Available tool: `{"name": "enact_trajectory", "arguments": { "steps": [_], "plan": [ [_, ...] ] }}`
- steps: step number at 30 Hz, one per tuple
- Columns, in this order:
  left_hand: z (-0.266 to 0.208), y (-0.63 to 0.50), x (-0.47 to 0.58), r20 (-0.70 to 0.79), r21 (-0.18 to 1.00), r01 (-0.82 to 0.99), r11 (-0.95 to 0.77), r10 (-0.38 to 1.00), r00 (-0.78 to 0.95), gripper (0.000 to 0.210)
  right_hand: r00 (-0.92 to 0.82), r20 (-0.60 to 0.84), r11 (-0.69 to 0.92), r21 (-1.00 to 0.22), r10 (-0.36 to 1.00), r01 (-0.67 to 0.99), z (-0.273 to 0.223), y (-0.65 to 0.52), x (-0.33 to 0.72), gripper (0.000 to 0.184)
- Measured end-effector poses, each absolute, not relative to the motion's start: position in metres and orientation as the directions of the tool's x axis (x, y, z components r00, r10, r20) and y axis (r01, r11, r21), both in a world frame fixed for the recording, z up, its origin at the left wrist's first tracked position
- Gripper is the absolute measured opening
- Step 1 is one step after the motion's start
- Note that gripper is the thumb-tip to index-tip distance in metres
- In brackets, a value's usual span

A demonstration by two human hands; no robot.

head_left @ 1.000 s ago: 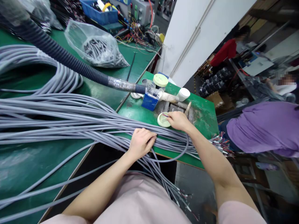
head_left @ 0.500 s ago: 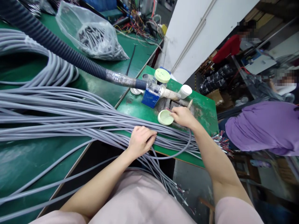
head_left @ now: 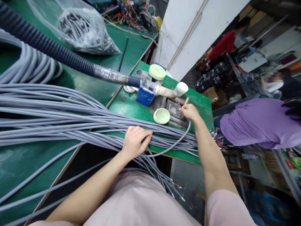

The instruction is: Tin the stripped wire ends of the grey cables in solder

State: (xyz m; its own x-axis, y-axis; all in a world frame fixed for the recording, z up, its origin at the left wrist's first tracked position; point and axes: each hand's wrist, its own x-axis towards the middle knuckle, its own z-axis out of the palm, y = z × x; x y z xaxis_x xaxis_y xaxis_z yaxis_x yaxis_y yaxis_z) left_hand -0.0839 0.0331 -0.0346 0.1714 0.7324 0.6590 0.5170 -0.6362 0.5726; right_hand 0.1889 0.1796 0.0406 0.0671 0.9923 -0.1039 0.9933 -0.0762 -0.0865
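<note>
The right hand (head_left: 190, 112) has thumb and fingers pinched on the end of a grey cable (head_left: 172, 147), whose thin wires (head_left: 179, 104) point left over the right side of a square, dark-rimmed well (head_left: 167, 106). A shiny grey surface fills the well; whether the wire tips touch it, I cannot tell. The left hand (head_left: 136, 141), well apart from the right, lies on the near side of the cable bundle (head_left: 113, 117), fingers curled; whether it grips any strand is hidden.

Just left of the well stands an uncovered pale green dish (head_left: 155, 118), its contents too indistinct to name. Beyond the well are a white tub (head_left: 181, 91) and, farther left, a yellow-green round lid (head_left: 157, 72). A blue box (head_left: 144, 96) sits beneath the taped end of a black hose (head_left: 58, 56). At far left, a clear plastic bag (head_left: 96, 18) holds many short grey cable pieces (head_left: 75, 25).
</note>
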Motion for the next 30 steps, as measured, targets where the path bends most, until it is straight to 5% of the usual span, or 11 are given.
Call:
{"name": "enact_trajectory", "arguments": {
  "steps": [20,24,30],
  "plan": [
    [-0.035,0.033,-0.084,0.671,0.575,0.509,-0.641,0.725,0.155,0.007,0.094,-0.135,-0.105,-0.082,0.986,0.991,0.029,0.191,0.186,0.024],
    [-0.036,0.033,-0.083,0.684,0.563,0.512,-0.649,0.713,0.151,0.007,0.058,-0.091,-0.07,-0.133,0.994,0.989,0.048,0.178,0.182,0.03],
    [-0.038,0.034,-0.083,0.678,0.563,0.52,-0.642,0.719,0.155,0.007,-0.206,-0.04,0.177,-0.369,0.978,0.912,0.077,0.144,0.155,0.032]
  ]
}}
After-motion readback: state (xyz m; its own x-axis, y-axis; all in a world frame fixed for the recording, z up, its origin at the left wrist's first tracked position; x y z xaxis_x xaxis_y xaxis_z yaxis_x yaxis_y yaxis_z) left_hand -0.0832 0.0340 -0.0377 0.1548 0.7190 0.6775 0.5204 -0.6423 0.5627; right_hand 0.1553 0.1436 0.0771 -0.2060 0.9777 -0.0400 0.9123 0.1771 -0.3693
